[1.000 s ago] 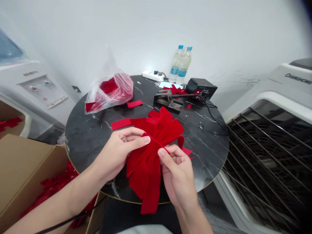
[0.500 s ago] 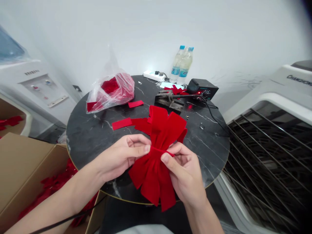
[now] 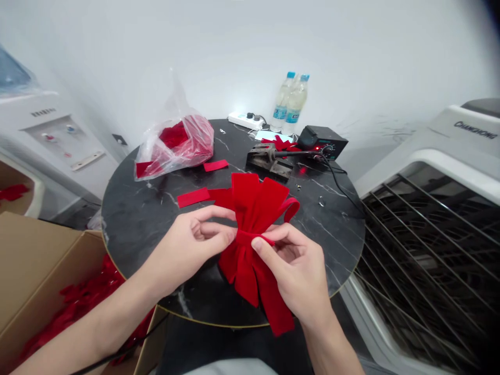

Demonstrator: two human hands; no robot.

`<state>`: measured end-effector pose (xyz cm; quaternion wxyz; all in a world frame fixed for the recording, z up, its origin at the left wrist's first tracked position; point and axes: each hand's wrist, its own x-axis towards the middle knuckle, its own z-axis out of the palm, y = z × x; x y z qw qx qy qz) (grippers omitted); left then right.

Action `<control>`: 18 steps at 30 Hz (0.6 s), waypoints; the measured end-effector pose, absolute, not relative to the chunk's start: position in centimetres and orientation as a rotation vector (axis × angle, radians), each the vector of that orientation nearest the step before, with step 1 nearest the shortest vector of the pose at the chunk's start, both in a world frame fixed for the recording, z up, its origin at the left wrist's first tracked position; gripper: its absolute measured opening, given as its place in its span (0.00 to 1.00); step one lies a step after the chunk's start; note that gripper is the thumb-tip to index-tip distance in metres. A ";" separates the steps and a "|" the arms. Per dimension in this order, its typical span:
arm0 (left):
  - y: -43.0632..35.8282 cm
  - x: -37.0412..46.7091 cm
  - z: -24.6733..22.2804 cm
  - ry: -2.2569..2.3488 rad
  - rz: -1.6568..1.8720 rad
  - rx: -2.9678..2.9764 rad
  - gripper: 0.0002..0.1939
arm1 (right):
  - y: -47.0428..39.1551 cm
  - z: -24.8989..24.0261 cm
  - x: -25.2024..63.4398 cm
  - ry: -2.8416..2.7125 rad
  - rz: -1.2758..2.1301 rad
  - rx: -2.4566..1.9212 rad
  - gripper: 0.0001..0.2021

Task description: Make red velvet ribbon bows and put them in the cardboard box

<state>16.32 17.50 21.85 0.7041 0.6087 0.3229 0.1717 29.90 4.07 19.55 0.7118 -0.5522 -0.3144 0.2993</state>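
Note:
Held between both hands is a red velvet bow (image 3: 260,205), its loops fanned upward and its tails hanging down over the table's near side. A narrow red band crosses its gathered middle. My left hand (image 3: 199,234) pinches the left side of that middle, thumb in front. On the right, my right hand (image 3: 297,265) grips the band's end between thumb and forefinger; its other fingers curl behind and are partly hidden. Just beyond the bow, flat red ribbon pieces (image 3: 194,197) lie on the round black marbled table (image 3: 136,229).
A soldering iron rests in its stand (image 3: 269,160), wired to a black control box (image 3: 323,142). Behind are water bottles (image 3: 287,107) and a power strip (image 3: 246,121). A plastic bag (image 3: 195,140) holds red pieces. Left is a cardboard box (image 3: 42,260); right, an air cooler (image 3: 425,219).
The bow's upper loops have tipped slightly left, and its lower tails have swung, one now reaching farther right. Both hands keep their hold near the middle. The view has shifted a little.

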 end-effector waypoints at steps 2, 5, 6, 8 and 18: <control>17.3 15.9 22.3 0.730 0.395 1.374 0.32 | 4.0 19.6 29.9 -0.732 0.675 -1.217 0.07; 17.4 15.5 22.8 0.706 0.419 1.412 0.44 | 3.8 19.9 30.0 -0.798 0.671 -1.206 0.07; 17.5 15.5 22.9 0.689 0.417 1.435 0.44 | 3.7 20.0 30.0 -0.820 0.657 -1.220 0.06; 17.8 15.6 23.0 0.654 0.399 1.491 0.45 | 3.4 20.2 29.9 -0.856 0.619 -1.267 0.05; 19.2 17.2 23.1 0.563 0.269 1.577 0.15 | 3.2 19.7 31.4 -1.138 -0.091 -1.383 0.18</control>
